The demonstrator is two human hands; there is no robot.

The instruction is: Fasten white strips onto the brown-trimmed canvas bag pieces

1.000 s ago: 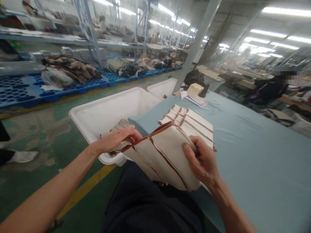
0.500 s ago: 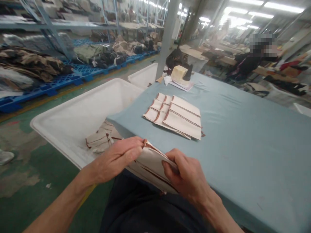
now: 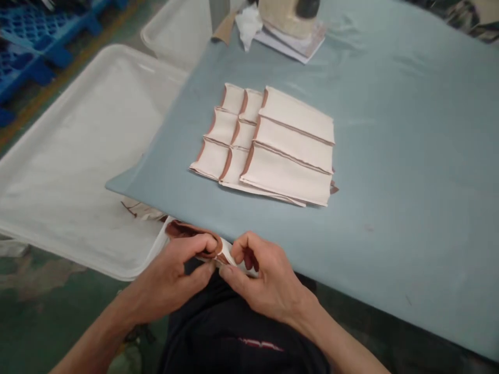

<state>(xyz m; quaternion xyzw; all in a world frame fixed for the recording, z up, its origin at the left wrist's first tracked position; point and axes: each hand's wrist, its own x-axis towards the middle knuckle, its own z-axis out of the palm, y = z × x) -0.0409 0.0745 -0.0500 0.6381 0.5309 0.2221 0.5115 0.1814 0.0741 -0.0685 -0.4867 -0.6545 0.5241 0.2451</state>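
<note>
My left hand [image 3: 175, 275] and my right hand [image 3: 257, 275] are both pinched on a small cream fabric piece with brown edging [image 3: 222, 252], held over my lap just below the near edge of the blue-grey table [image 3: 409, 156]. Most of that piece is hidden behind my fingers. On the table ahead lies a neat layout of cream fabric panels with brown trim [image 3: 268, 145], overlapping in rows.
A large white plastic bin [image 3: 66, 161] stands to the left of the table, with a few fabric pieces [image 3: 140, 208] near its right side. A second white bin [image 3: 179, 31] is behind it. Papers and a cream block [image 3: 288, 26] sit at the table's far edge.
The view tilted down from the hall to the table. My hands lowered the fabric from chest height to my lap and closed together on a small part of it.
</note>
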